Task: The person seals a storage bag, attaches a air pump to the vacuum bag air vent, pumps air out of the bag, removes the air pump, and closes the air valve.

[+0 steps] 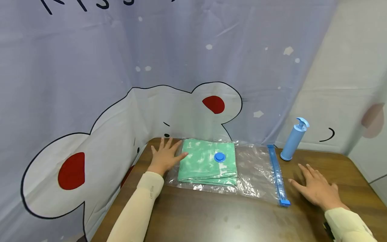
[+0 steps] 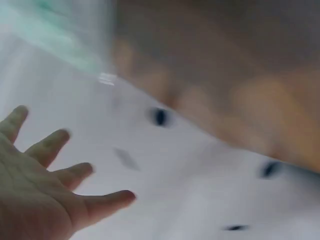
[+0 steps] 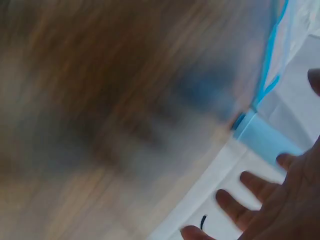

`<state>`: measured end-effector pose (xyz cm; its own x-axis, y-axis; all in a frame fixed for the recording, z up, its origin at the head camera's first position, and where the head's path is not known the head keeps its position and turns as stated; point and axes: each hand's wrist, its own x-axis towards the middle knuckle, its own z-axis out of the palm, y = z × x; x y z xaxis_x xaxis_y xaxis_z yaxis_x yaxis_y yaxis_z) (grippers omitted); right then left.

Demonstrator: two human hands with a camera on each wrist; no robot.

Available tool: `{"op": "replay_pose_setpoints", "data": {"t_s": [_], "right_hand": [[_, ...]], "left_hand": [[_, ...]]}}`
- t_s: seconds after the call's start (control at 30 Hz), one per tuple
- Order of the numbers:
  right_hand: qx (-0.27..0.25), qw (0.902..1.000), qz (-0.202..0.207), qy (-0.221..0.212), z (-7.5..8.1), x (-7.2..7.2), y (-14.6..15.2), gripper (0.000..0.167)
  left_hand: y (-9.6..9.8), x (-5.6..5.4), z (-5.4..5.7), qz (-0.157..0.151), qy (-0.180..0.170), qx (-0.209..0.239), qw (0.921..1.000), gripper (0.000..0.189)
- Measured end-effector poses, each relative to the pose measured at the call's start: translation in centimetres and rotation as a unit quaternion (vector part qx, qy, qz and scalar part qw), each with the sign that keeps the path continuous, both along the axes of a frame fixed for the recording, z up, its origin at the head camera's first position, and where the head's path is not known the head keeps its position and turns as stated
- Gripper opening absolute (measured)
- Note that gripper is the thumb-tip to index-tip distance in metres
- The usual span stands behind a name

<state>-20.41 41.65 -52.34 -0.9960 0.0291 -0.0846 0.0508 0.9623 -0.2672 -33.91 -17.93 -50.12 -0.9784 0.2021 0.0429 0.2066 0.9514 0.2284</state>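
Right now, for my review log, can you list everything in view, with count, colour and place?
Table: 1, brown, across the lower part of the head view
Bag: 1, clear, flat on the table
Folded cloth: 1, green with white patches, inside the bag
Cap: 1, blue, on the bag, over the cloth
Strip: 1, blue, along the bag's right edge
Slider: 1, blue, at the strip's near end
Pump: 1, light blue, on the table, right of the bag
Printed sheet: grey-blue and white, red and black print, behind the table
Left hand: 1, fingers spread, at the bag's left end
Right hand: 1, right of the strip
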Motion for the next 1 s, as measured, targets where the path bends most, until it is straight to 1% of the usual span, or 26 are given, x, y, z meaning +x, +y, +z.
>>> {"op": "replay_pose_setpoints", "data": {"t_s": [0.1, 0.2, 0.3, 0.4, 0.5, 0.6, 0.7, 0.77, 0.8, 0.87, 0.9, 0.93, 1.0], "right_hand": [[-0.013, 0.9999, -0.005, 0.001, 0.2, 0.3, -0.5, 0.111], [-0.041, 0.9991, -0.007, -0.011, 0.6, 0.5, -1.1, 0.113], [-0.068, 0.9969, -0.005, -0.040, 1.0, 0.8, -1.7, 0.111], [-0.087, 0.9936, -0.002, -0.072, 1.4, 1.2, -2.5, 0.106], [-0.095, 0.9905, 0.002, -0.100, 1.7, 1.6, -3.3, 0.102], [-0.095, 0.9888, 0.008, -0.115, 1.9, 2.0, -4.2, 0.101], [-0.098, 0.9883, 0.011, -0.116, 2.0, 2.3, -4.9, 0.096], [-0.121, 0.9858, 0.008, -0.116, 1.9, 2.4, -5.1, 0.090], [-0.142, 0.9825, 0.002, -0.121, 1.9, 2.5, -5.1, 0.086], [-0.200, 0.9693, -0.017, -0.143, 1.8, 2.6, -5.1, 0.079], [-0.233, 0.9598, -0.026, -0.155, 1.7, 2.6, -5.0, 0.075], [-0.267, 0.9482, -0.036, -0.168, 1.6, 2.7, -4.9, 0.071], [-0.330, 0.9222, -0.053, -0.195, 1.5, 2.7, -4.6, 0.065]], "left_hand": [[4.1, 1.0, 1.3, -0.035, 0.015, -0.037, 0.9986, 0.091], [8.6, 2.5, 2.5, -0.078, 0.024, -0.082, 0.9933, 0.090], [13.0, 4.4, 3.4, -0.125, 0.033, -0.117, 0.9846, 0.087], [17.3, 6.3, 3.7, -0.171, 0.052, -0.147, 0.9729, 0.081], [21.0, 8.2, 3.5, -0.206, 0.075, -0.172, 0.9604, 0.073], [24.0, 9.8, 2.7, -0.233, 0.092, -0.195, 0.9484, 0.062], [26.3, 11.4, 1.7, -0.251, 0.094, -0.208, 0.9406, 0.050], [27.6, 12.4, 1.2, -0.261, 0.094, -0.214, 0.9365, 0.043], [28.2, 12.9, 0.9, -0.265, 0.090, -0.214, 0.9357, 0.042], [29.2, 13.7, 0.4, -0.274, 0.091, -0.217, 0.9326, 0.039], [29.7, 14.0, 0.2, -0.277, 0.090, -0.218, 0.9314, 0.039], [30.1, 14.3, 0.0, -0.279, 0.090, -0.217, 0.9310, 0.038], [30.7, 14.7, -0.4, -0.282, 0.092, -0.218, 0.9297, 0.035]]}}
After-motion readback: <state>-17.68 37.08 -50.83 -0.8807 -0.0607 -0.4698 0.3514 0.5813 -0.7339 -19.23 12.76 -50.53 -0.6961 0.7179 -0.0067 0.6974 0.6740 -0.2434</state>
